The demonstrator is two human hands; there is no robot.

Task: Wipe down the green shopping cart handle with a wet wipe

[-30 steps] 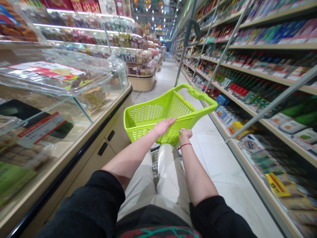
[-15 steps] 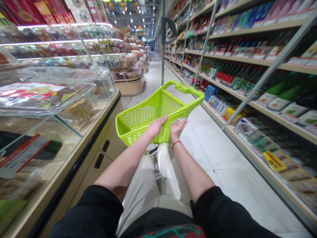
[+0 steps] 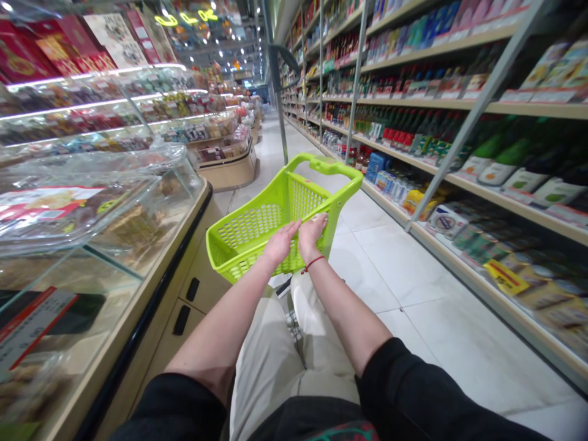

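1. One lime-green basket (image 3: 257, 229), with one handle (image 3: 328, 165) arching over its far end.
2. Two hands at the basket's near rim: one left hand (image 3: 279, 242) and one right hand (image 3: 312, 233).
3. One red string bracelet (image 3: 313, 263), on the right wrist.
4. Two dark drawer pulls (image 3: 186, 304) on the worktop (image 3: 151, 269) front at left.
5. One yellow price tag (image 3: 505, 277) on the lower shelf edge at right.
6. Bottles and packets on the shelves: too blurred to count.
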